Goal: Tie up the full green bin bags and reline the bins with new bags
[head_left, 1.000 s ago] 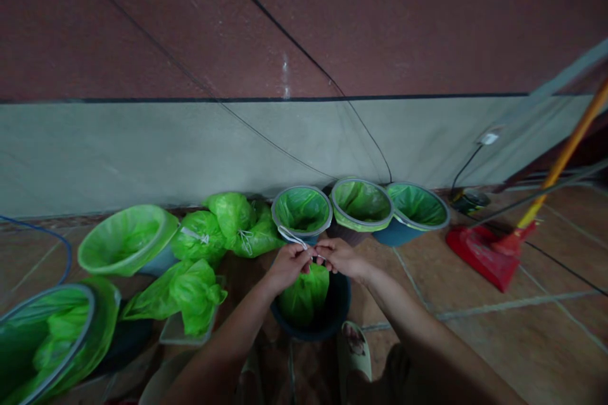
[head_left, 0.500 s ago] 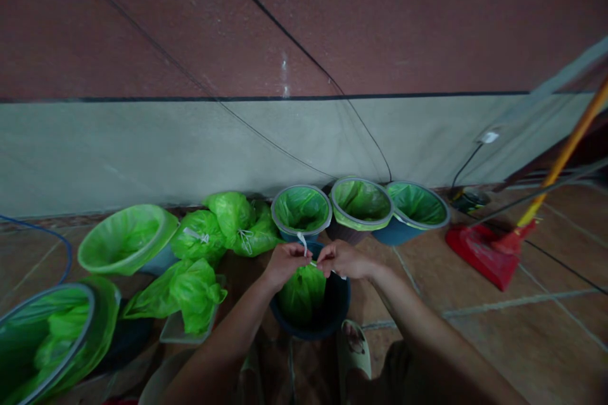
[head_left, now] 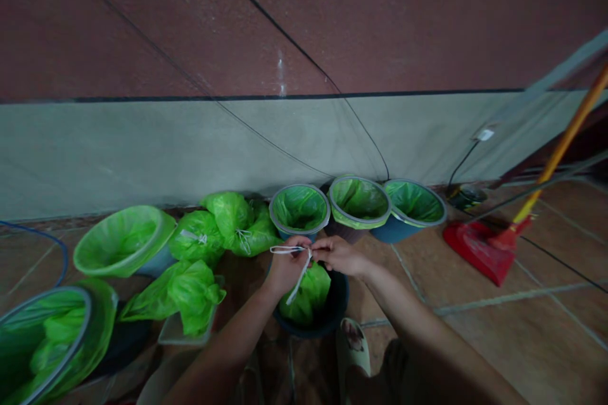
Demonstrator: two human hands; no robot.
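Note:
A green plastic bag (head_left: 305, 297) sits inside a dark blue bin (head_left: 338, 307) at my feet. Its white drawstring (head_left: 299, 280) is gathered above the bag's neck, one loop reaching left over my fingers and one end hanging down in front of the bag. My left hand (head_left: 287, 266) is closed, pinching the drawstring from the left. From the right, my right hand (head_left: 339, 254) pinches it too, and the fingertips of both hands nearly meet over the bin. The knot itself is partly hidden by my fingers.
Three lined bins (head_left: 301, 209) stand along the wall ahead. Tied green bags (head_left: 228, 221) lie left of them, with more lined bins (head_left: 126, 240) further left. A green bag (head_left: 190, 294) rests on a pale tray (head_left: 185, 332). A red dustpan (head_left: 479, 253) with a yellow handle is right.
The drawstring, earlier pulled short between my fingertips, now shows a long loop to the left and an end hanging down. My hands have drawn slightly closer together.

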